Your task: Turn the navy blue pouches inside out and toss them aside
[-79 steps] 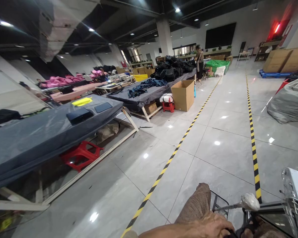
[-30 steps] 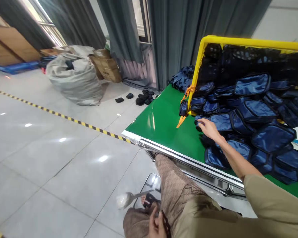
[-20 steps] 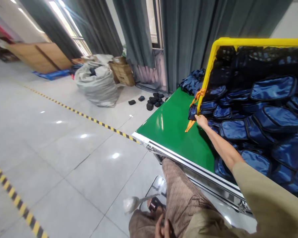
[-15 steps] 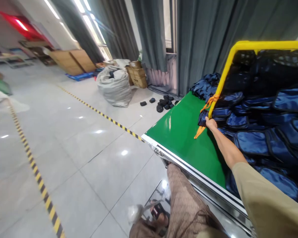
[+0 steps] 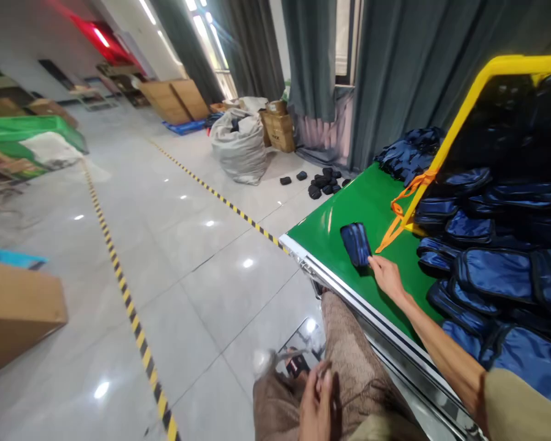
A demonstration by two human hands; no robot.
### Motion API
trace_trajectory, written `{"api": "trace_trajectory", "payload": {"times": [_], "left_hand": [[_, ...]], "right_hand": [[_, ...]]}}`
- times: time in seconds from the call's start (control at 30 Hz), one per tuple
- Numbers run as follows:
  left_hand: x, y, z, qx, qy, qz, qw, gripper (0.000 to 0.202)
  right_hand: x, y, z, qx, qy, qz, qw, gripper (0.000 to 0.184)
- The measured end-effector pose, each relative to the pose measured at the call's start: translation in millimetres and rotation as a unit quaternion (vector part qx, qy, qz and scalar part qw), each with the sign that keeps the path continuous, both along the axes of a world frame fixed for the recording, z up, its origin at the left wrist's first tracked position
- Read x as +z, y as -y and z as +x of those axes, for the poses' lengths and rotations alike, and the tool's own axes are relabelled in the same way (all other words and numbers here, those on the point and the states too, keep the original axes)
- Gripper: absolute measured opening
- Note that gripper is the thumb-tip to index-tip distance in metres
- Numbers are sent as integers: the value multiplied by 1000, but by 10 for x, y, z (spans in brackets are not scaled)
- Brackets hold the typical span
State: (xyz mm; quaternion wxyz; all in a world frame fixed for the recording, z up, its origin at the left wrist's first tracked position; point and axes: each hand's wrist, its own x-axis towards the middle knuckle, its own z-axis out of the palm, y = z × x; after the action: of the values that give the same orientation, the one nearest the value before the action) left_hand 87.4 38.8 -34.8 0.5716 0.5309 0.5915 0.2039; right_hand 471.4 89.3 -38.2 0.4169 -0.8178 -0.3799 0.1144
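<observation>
My right hand (image 5: 384, 275) reaches over the green tabletop (image 5: 330, 226) and pinches one corner of a small dark blue zip pouch (image 5: 356, 244). The pouch looks flat and hangs to the left of the fingers, just above or on the green surface. My left hand (image 5: 316, 401) is low over my lap, its fingers curled together; whether anything is in them is hidden. Right of my right hand lies a big pile of blue pouches with black edging (image 5: 493, 272). An orange strap (image 5: 395, 223) is tied to a yellow frame (image 5: 459, 122) beside the pile.
More dark blue pieces (image 5: 411, 153) lie at the table's far end. Several black bundles (image 5: 324, 180) are on the floor near the curtains. A white sack (image 5: 239, 147) and cartons (image 5: 280, 128) stand behind. Yellow-black tape (image 5: 220, 199) marks the floor.
My right hand has drawn the pouch away from the yellow frame, left and toward me over the green surface. My left hand has come into view at the bottom.
</observation>
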Motion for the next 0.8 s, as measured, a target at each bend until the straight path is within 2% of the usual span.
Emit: {"api": "trace_trajectory", "payload": {"times": [0.07, 0.13, 0.17, 0.23, 0.3, 0.37, 0.43, 0.5, 0.57, 0.67, 0.73, 0.8], "left_hand": [[353, -120, 149, 10, 103, -38, 994, 96], [656, -254, 270, 44, 195, -64, 978, 93], [768, -317, 310, 62, 236, -88, 966, 96], [897, -410, 343, 88, 289, -121, 946, 95], [919, -432, 326, 102, 280, -110, 948, 86], [877, -378, 290, 99, 236, -66, 965, 77], [821, -267, 264, 71, 173, 9, 982, 69], [779, -136, 264, 22, 100, 88, 991, 60], [757, -19, 286, -24, 33, 149, 988, 48], [731, 99, 308, -67, -27, 199, 977, 38], [702, 149, 276, -91, -41, 219, 971, 36], [664, 192, 197, -117, -38, 253, 960, 36]], "right_hand": [[-77, 264, -486, 85, 28, 86, 992, 42], [-142, 534, -857, 164, 49, 155, 973, 39], [-171, 660, -996, 200, 52, 173, 963, 39], [-222, 880, -1191, 273, 47, 190, 942, 40], [-257, 1050, -1306, 324, 27, 183, 928, 42], [-250, 1163, -1377, 347, -1, 151, 926, 42], [-165, 1219, -1449, 356, -30, 102, 928, 42], [10, 1222, -1563, 360, -64, 67, 928, 48], [239, 1175, -1732, 334, -99, 49, 936, 53], [513, 1023, -1991, 246, -110, 29, 963, 46], [564, 891, -2057, 205, -93, 31, 974, 46], [512, 759, -1987, 174, -83, 46, 980, 50]]}}
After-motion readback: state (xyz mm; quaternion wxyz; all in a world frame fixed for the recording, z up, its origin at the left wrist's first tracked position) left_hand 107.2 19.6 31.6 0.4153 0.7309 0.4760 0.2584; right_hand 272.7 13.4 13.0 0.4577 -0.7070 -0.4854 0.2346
